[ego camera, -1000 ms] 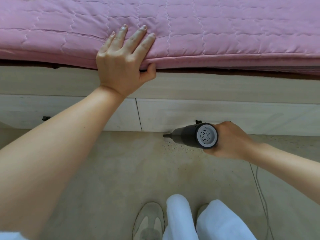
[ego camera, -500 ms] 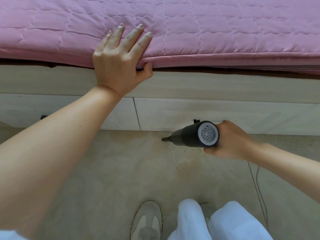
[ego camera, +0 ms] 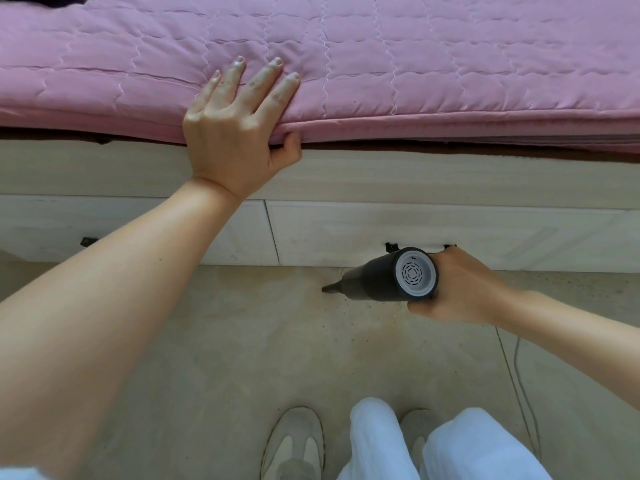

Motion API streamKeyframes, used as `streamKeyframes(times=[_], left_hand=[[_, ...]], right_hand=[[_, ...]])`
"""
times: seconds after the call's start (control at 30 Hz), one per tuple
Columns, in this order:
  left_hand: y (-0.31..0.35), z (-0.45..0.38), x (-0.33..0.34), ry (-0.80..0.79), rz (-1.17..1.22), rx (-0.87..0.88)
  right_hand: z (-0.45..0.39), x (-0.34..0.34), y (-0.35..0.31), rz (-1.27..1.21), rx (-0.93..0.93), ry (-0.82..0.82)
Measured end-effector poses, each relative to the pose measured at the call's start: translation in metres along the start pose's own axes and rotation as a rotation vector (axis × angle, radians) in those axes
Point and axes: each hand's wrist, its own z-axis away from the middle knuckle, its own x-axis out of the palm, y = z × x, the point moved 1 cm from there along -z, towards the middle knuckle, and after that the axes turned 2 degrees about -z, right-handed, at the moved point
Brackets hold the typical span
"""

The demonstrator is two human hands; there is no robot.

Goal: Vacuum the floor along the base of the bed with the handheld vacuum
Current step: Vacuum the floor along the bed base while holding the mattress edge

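The right hand (ego camera: 460, 289) is wrapped round the handheld vacuum (ego camera: 388, 280), fingers curled on its rear part, w/ the grey vented end cap facing up toward the camera. The vacuum is black, tilted down and to the left, and its narrow nozzle tip (ego camera: 328, 289) is at the floor (ego camera: 242, 341), near the base of the bed (ego camera: 346, 233); if the tip really touches the floor, I cannot tell. Small dark specks lie on the floor around and to the right of the nozzle.

The left hand (ego camera: 232, 133) rests on the near edge of the pink quilted cover (ego camera: 415, 64). Its fingers are straight and spread on top of the cover, and the thumb is tucked under the edge, so the hand holds on to the edge w/o curling the fingers. The left arm reaches across the left part of the scene.

Bed base is light wood, w/ panels divided by a thin vertical line, approx. below the left wrist. Small dark fittings sit at the bottom of the panels: one at far left (ego camera: 86, 241), two just behind the vacuum.

At the near side, a grey shoe (ego camera: 294, 441) stands on the floor, and white trousers (ego camera: 415, 445) are to its right. A thin cable (ego camera: 519, 375) runs on the floor at right, under the right forearm.
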Motion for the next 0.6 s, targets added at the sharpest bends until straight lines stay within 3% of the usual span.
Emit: streamKeyframes(times=[0.6], left_hand=[[0.0014, -0.0011, -0.0014, -0.003, 0.003, -0.003]], right_hand=[[0.0018, -0.0014, -0.0100, -0.022, 0.014, -0.048]])
